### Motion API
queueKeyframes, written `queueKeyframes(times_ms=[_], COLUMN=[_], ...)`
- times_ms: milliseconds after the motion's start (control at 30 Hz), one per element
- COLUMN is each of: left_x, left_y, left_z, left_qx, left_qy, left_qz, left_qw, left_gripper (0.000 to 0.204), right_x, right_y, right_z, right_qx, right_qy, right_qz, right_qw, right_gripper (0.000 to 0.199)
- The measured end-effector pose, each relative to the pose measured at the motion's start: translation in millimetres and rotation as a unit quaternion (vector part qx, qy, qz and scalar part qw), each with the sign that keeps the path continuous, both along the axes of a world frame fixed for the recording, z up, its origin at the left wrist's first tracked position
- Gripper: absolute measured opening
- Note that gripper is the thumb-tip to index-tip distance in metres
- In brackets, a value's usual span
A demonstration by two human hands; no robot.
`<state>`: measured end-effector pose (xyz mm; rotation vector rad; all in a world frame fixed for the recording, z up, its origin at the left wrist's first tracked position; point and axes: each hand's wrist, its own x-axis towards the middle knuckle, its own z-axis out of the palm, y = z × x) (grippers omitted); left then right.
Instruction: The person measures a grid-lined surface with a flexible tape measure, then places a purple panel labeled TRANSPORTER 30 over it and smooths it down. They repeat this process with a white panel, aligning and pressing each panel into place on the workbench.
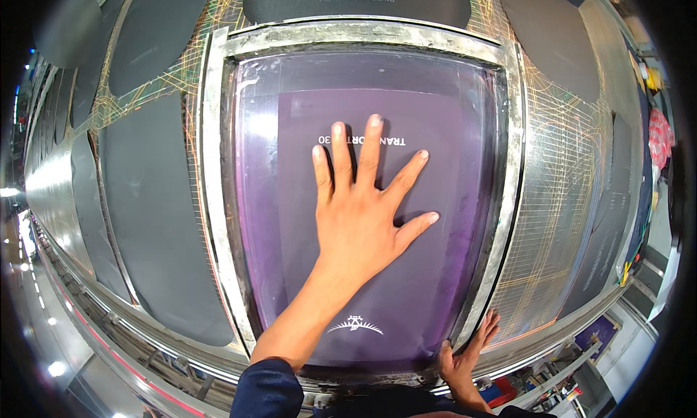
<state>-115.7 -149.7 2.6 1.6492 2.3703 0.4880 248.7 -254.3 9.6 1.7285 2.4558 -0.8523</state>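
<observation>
A purple mesh screen (305, 222), smooth and faintly see-through, lies stretched in a worn metal frame (363, 35) in the middle of the long work table (559, 222). Through the mesh a dark rectangular fabric panel (406, 287) shows, with pale lettering near its far end and a small white fan-shaped emblem (354, 326) near the close end. The left hand (359, 218) lies flat on the mesh over the panel, palm down, all five fingers spread wide and straight, gripping nothing. The right hand (468, 356) rests at the near right corner of the frame, its fingers loosely spread over the scuffed metal bar, pressing rather than clenching. Both forearms come out of dark blue sleeves (268, 389) at the lower edge.

Around the frame the table is shiny metal crossed by thin yellow and orange grid lines. Matte dark grey fabric pieces (156, 222) with rounded edges lie on it to the left, ahead and to the right.
</observation>
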Motion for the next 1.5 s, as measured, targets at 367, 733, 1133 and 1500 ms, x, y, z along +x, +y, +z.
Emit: queueKeyframes(times_ms=[367,733,1133,1500], left_x=[5,36,221,346], left_y=[2,-34,-232,-258], left_z=[-17,-26,74,43], left_qx=[-0.032,-0.044,-0.077,-0.147], left_qy=[0.017,0.152,-0.027,0.037], left_qz=[0.004,-0.084,0.04,0.242], left_qw=[0.999,0.984,0.996,0.958], left_gripper=[0.072,0.054,0.048,0.049], right_x=[-5,-2,451,901], right_y=[9,12,253,536], right_z=[-4,26,62,-86], right_qx=[0.04,0.009,0.278,0.293], right_qy=[0.071,0.137,-0.016,-0.052], right_qz=[0.026,-0.056,-0.275,-0.134], right_qw=[0.996,0.989,0.92,0.945], right_gripper=[0.091,0.069,0.034,0.047])
